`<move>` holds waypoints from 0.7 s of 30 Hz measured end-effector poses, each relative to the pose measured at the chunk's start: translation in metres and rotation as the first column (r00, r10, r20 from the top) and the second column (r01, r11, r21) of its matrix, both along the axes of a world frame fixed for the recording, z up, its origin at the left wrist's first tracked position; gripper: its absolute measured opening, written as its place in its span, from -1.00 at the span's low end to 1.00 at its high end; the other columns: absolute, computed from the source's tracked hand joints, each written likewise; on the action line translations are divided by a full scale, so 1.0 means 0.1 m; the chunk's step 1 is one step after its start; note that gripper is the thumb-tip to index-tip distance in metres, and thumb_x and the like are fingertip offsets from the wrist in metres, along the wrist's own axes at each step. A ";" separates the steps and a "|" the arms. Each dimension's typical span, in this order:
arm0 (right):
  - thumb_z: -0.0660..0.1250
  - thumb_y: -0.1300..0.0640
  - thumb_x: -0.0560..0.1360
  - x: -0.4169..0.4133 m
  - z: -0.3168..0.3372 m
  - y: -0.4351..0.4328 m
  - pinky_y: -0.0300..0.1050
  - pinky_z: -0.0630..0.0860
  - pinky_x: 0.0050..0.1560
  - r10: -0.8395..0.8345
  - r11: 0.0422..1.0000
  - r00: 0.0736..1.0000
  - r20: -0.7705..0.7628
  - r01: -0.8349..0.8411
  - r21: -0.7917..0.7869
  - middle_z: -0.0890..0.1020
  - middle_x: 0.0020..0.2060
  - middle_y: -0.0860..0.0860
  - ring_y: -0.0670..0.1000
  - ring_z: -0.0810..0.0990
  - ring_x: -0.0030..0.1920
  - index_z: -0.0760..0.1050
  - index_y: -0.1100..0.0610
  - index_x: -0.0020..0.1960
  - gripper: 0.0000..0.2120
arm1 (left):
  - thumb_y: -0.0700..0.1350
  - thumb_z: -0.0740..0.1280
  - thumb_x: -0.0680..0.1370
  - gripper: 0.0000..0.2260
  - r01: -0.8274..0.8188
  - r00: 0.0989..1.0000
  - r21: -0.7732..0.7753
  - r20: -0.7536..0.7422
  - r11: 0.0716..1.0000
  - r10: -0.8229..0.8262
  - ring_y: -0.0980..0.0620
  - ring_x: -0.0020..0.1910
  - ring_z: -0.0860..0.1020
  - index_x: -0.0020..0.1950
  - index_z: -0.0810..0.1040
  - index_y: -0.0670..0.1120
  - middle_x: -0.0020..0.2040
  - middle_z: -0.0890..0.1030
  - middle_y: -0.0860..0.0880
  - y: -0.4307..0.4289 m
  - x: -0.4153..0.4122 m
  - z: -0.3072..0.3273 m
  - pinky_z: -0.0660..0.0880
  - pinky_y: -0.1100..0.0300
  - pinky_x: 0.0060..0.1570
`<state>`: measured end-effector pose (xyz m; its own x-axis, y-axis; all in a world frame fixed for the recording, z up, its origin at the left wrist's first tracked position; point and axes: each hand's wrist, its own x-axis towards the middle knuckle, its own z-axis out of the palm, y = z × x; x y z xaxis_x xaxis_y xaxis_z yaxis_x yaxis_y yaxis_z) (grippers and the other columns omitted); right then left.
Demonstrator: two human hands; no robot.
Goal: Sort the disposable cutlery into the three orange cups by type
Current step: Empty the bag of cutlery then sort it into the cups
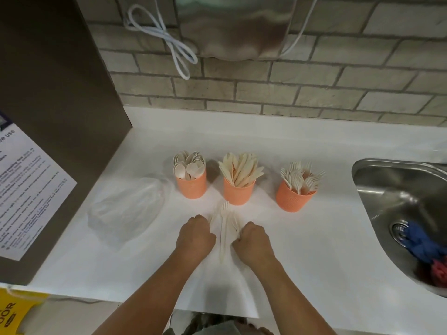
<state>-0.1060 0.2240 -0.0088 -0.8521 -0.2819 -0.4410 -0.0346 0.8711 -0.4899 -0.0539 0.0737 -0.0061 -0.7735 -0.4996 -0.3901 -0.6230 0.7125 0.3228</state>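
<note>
A white counter (314, 238) runs along a wall (314, 93) of pale brick-shaped tiles. On the left a brown panel (60, 93) stands at the counter's end, with a printed notice (29, 189) stuck to it. A metal dispenser (237, 27) hangs on the wall above, and a looped white cord (169, 37) dangles beside it. At the right a steel sink (391, 189) is set into the counter, with a blue cloth (420, 243) over its drain and a red cloth (439, 272) next to that. A yellow sign (12, 310) shows below the counter's left corner.

Three orange cups stand in a row, apart from one another. The left cup (191, 186) holds spoons (188, 165), the middle cup (238, 193) holds knives (240, 169), and the right cup (294, 199) holds forks (301, 176). A crumpled clear bag (128, 209) lies left of the cups.

A few loose forks (223, 233) lie on the counter in front of the middle cup, tines pointing toward it. The left hand (196, 234) and right hand (252, 238) rest knuckles-up on either side of them. Both have their fingers curled under and touching the outer pieces. The pale plastic blends into the counter, so I cannot tell whether either hand actually grips one.
</note>
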 end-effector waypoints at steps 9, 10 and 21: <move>0.31 0.19 0.47 -0.16 0.07 0.28 -0.28 0.26 -0.44 -0.049 0.997 0.999 0.014 0.050 -0.065 0.45 -0.36 -0.03 -0.05 0.44 -0.35 0.38 0.17 -0.25 -0.84 | -0.08 0.20 0.66 -0.79 -0.012 0.999 -0.080 -0.034 0.997 0.010 -0.12 0.04 0.60 0.21 0.40 -0.19 0.09 0.53 -0.12 0.05 0.02 -0.06 0.46 0.14 -0.05; 0.28 0.18 0.51 -0.17 0.08 0.31 -0.29 0.30 -0.40 -0.043 0.996 0.999 0.015 0.044 -0.078 0.47 -0.31 -0.03 -0.02 0.48 -0.29 0.39 0.18 -0.18 -0.88 | -0.09 0.19 0.66 -0.79 -0.024 0.999 -0.080 -0.050 0.997 0.020 -0.10 -0.05 0.58 0.22 0.38 -0.19 0.00 0.54 -0.08 0.04 0.03 -0.07 0.45 0.13 -0.11; 0.19 -0.05 0.64 0.07 0.13 0.32 0.01 0.52 0.10 -0.041 0.998 0.999 0.005 0.041 -0.056 0.58 0.18 0.14 0.19 0.61 0.15 0.28 0.22 0.39 -0.55 | 0.29 0.34 0.54 -0.58 -0.105 0.980 0.126 -0.156 0.986 0.124 -0.06 -0.10 0.61 0.03 0.44 -0.06 -0.07 0.60 0.02 0.23 0.05 -0.04 0.51 0.11 -0.11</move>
